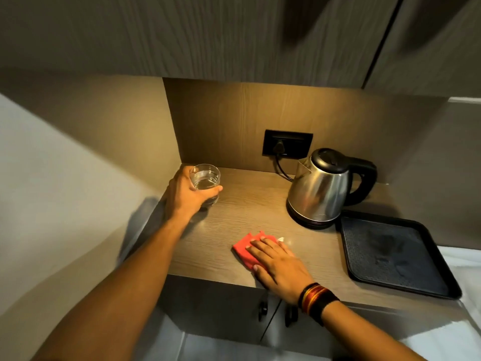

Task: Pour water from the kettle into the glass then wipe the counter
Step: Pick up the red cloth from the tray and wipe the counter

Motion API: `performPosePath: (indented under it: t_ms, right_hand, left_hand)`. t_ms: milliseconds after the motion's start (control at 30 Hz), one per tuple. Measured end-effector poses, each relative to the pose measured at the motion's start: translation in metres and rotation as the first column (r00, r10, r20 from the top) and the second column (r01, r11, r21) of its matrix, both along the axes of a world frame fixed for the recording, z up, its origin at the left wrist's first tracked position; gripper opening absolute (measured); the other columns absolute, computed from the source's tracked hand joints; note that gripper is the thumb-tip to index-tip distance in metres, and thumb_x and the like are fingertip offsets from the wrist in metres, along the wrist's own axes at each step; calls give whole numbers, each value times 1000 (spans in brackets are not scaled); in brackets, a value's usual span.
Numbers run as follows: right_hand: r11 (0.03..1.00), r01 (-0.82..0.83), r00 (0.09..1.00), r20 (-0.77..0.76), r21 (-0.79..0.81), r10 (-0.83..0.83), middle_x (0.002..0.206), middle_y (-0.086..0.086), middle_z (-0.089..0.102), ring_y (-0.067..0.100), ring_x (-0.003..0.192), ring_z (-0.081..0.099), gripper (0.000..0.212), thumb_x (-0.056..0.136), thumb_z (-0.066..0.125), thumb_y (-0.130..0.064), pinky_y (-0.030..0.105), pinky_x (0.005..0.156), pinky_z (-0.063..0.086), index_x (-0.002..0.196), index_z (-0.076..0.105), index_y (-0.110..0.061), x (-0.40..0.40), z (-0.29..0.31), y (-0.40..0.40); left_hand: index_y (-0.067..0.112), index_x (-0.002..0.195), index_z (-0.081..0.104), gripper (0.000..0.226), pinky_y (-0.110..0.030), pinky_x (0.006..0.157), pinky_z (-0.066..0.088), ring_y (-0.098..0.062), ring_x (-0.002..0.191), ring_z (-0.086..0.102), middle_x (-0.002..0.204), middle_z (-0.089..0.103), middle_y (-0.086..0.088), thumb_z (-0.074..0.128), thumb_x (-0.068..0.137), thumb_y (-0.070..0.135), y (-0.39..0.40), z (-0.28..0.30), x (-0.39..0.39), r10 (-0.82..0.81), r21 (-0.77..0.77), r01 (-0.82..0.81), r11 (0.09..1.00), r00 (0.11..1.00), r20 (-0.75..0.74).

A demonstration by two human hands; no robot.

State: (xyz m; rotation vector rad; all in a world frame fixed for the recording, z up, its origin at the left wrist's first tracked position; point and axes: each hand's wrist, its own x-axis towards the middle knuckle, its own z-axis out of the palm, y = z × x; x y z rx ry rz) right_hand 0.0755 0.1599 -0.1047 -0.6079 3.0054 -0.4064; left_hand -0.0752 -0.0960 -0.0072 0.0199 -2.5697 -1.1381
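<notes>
While the left hand (pixel 186 195) grips the water-filled glass (pixel 205 182) at the surface's (pixel 250 201) left rear, kettle (pixel 318 187) seated on its base, the flat, open right hand (pixel 279 264) presses the red cloth (pixel 248 250); pouring appears complete, wiping remains.

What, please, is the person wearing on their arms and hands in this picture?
Both forearms are bare, with no sleeves in view. The right wrist carries a broad wristband of wound threads, striped in black, red and yellow. The left hand and right hand wear no gloves.
</notes>
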Motion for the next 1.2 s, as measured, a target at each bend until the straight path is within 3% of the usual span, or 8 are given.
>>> performPosePath:
  t_ms: [100,333,500,600,733,833,1000,1200]
  right_hand:
    - [992,129,992,9,-2,-129,165,-7,22,11,153,10,58,103,25,-54,44,125,4,157,23,-35,1,8,36]
    - [891,452,891,-24,-37,-453,164,-7,24,14,153,13,55,103,29,-49,45,124,7,156,26,-34,36,-1,43]
    - [839,543,839,-27,-43,-544,164,-5,25,17,152,14,56,102,30,-47,46,123,9,156,27,-31,30,2,34]
    - [861,504,863,1,-64,-505,167,-5,14,17,154,7,66,100,27,-59,48,123,5,158,17,-30,31,3,37]
    - [946,323,945,56,-3,-322,163,-4,-14,17,151,-13,116,73,31,-96,52,122,-5,158,-11,-30,42,1,57]
    - [967,232,969,63,104,-239,167,3,-9,25,154,-9,133,64,57,-89,48,119,-7,157,-15,-28,42,4,67]
    - [969,184,983,-33,166,-181,166,9,12,29,153,9,117,75,67,-68,53,123,9,160,-2,-25,51,0,65]
    - [980,124,976,-195,157,-92,154,12,42,33,141,42,89,82,70,-43,59,111,33,156,25,-23,67,-12,65]
  left_hand:
    - [21,126,57,91,-28,78,43,-24,108,61,119,68,-3,89,53,65,7,-7,4,11,28,-11,1000,1000,14]
    - [30,127,54,105,-43,81,61,-23,108,63,118,67,-1,77,40,84,8,-29,22,-18,82,11,997,996,84]
    - [30,127,54,104,-30,72,55,-16,100,62,116,69,1,76,42,85,13,-43,29,-26,66,20,998,995,100]
    - [28,128,54,102,-21,65,46,-12,95,57,114,69,1,79,45,81,19,-47,31,-37,47,33,998,995,95]
    - [26,129,55,97,-25,69,49,-12,96,57,116,69,0,85,50,73,28,-54,31,-52,25,50,998,995,90]
    - [25,128,55,95,-26,70,49,-13,97,59,115,69,-1,87,51,70,31,-59,31,-47,15,46,999,995,91]
    - [23,130,55,94,-28,72,48,-20,103,63,118,69,-4,88,54,67,32,-68,32,-48,19,46,999,996,78]
    - [23,133,53,94,-29,75,48,-18,105,59,121,67,-4,86,56,67,31,-73,33,-37,41,34,999,996,77]
